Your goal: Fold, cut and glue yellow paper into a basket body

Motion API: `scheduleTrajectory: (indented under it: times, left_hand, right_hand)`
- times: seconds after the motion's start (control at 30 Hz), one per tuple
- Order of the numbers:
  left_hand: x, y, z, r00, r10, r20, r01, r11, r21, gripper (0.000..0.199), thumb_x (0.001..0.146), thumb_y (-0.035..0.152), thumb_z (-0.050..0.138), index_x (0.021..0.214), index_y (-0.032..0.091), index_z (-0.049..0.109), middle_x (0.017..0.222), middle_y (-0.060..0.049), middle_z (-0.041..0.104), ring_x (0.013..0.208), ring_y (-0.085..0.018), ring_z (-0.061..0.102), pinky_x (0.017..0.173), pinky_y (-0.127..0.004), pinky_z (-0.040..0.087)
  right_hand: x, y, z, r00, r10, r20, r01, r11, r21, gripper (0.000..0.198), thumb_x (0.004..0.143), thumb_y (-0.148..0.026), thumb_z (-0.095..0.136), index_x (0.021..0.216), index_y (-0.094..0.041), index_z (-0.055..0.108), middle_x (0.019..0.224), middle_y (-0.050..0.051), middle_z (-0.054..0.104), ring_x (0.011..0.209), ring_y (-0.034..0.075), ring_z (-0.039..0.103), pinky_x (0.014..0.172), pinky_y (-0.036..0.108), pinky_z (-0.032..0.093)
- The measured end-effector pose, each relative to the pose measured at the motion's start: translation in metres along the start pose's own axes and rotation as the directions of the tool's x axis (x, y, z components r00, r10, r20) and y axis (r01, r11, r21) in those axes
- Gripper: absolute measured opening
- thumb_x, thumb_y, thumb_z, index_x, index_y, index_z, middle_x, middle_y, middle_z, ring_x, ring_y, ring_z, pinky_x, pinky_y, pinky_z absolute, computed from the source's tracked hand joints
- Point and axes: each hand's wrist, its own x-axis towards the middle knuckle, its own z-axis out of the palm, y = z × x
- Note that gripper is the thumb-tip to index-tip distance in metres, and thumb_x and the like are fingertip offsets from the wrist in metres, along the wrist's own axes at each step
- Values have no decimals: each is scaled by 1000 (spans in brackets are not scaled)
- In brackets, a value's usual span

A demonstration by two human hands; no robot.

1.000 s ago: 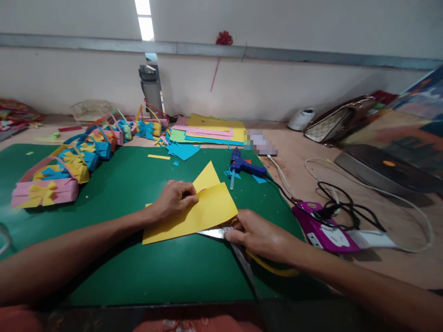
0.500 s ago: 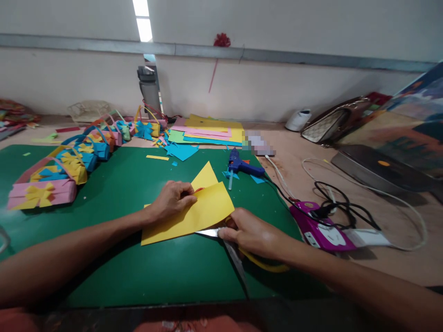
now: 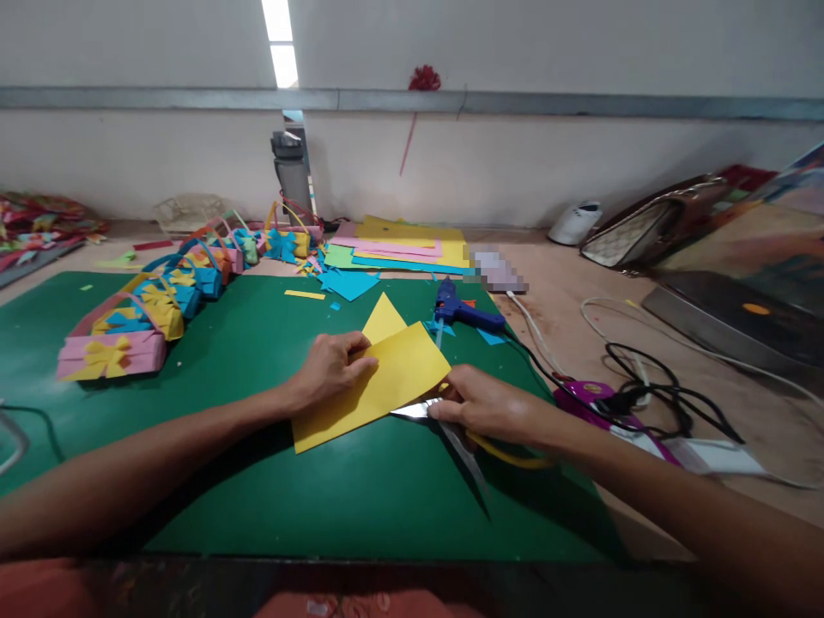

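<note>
Grip: the left hand point(image 3: 328, 369) is pinching the yellow sheet point(image 3: 392, 373) between thumb and fingers at its upper left. The right hand point(image 3: 480, 403) is closing its fingers around what appears to be a pair of scissors point(image 3: 415, 410); one bright blade is lying against the sheet's lower edge, pointing left. A grey strip below that hand is perhaps forming the second blade; cannot tell.

Sheet: lying at the middle of the green mat point(image 3: 225, 506), between the hands, a yellow corner rising behind it. Whether fold or second piece: cannot tell.

Progress (judged): this sheet appears to be at the cutting or slitting stage. No part is visibly coming away; how far any cut is running remains hidden. Shaping and trimming would be left.

Outward: bow-trimmed paper baskets point(image 3: 119, 354) are standing in a row at left, apparently complete. The blue glue gun point(image 3: 460, 311) is resting beyond the sheet, not in use. Coloured sheets point(image 3: 412, 247) are lying stacked behind.
</note>
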Motion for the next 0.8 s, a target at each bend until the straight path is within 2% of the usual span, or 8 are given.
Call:
scheduleTrajectory:
  times: [0.1, 0.23, 0.4, 0.53, 0.63, 0.8]
  left_hand:
    - [-8, -7, -13, 999, -4, 47, 5, 1000, -13, 15, 78, 28, 54, 82, 15, 58, 64, 2, 58, 58, -11, 49, 54, -22, 37]
    - [-19, -16, -24, 999, -8, 40, 8, 1000, -2, 16, 77, 27, 54, 86, 14, 59, 66, 1, 58, 60, -12, 50, 57, -23, 38]
    - [-20, -17, -22, 998, 17, 55, -17, 1000, -11, 16, 77, 26, 54, 86, 15, 62, 61, 3, 55, 57, -11, 47, 56, -23, 37]
    - [-18, -14, -22, 997, 25, 68, -24, 1000, -20, 19, 77, 24, 53, 91, 15, 62, 61, 4, 57, 56, -11, 48, 55, -22, 37]
    - [-18, -14, -23, 998, 19, 63, -19, 1000, -11, 17, 76, 23, 55, 89, 15, 62, 61, 4, 58, 57, -11, 49, 56, -22, 37]
    - [-18, -16, -22, 998, 11, 56, -11, 1000, -6, 16, 76, 23, 55, 88, 15, 62, 63, 3, 59, 58, -11, 50, 56, -22, 38]
  right_hand:
    - [-1, 1, 0, 1000, -14, -19, 13, 999, -37, 10, 73, -16, 52, 77, -15, 61, 56, -5, 48, 44, 7, 37, 41, 18, 30]
    - [-1, 1, 2, 999, 17, -34, -19, 999, -48, 6, 73, -15, 51, 71, -15, 57, 51, -7, 40, 41, 6, 31, 39, 17, 25]
    - [1, 1, 6, 1000, 18, 9, -18, 1000, 4, 7, 74, -15, 50, 68, -17, 52, 50, -8, 38, 39, 7, 36, 38, 18, 30]
    - [2, 1, 9, 999, 44, -1, -44, 999, 16, 8, 73, -17, 51, 66, -18, 47, 52, -7, 40, 40, 8, 41, 39, 18, 33]
    - [2, 1, 10, 999, 37, -3, -37, 999, 2, 6, 73, -19, 51, 68, -18, 48, 54, -7, 41, 42, 7, 39, 39, 18, 31]
    - [0, 4, 8, 999, -11, -35, 7, 995, -100, 19, 72, -22, 53, 58, -18, 42, 53, -7, 36, 47, 7, 30, 42, 19, 22]
